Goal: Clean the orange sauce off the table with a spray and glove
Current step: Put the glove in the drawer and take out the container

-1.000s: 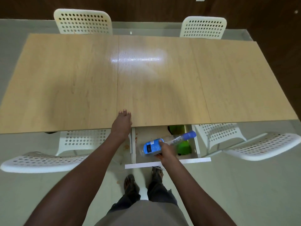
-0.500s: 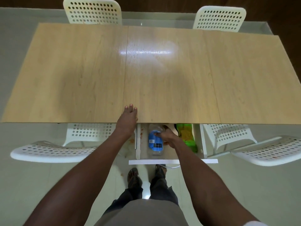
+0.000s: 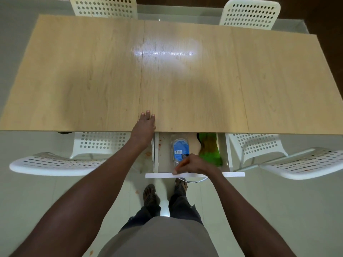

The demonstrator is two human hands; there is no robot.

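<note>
A clear spray bottle (image 3: 179, 149) with a blue label lies flat in the open white drawer (image 3: 225, 154) under the table's near edge. A green glove (image 3: 210, 152), stained orange-brown, lies beside it on the right. My right hand (image 3: 193, 164) has its fingers curled over the drawer front (image 3: 233, 174), apart from the bottle. My left hand (image 3: 144, 127) rests flat on the near edge of the wooden table (image 3: 185, 80), fingers straight. Small orange specks mark the drawer's left inside.
Two white perforated chairs (image 3: 249, 13) stand at the table's far side and two more (image 3: 55, 164) at the near side, flanking the drawer. Orange spots (image 3: 148, 154) dot the pale floor left of the drawer. My feet stand just below the drawer front.
My right hand laid the spray bottle down in the drawer, let go and drew back to the drawer front. My left hand stayed on the table edge.
</note>
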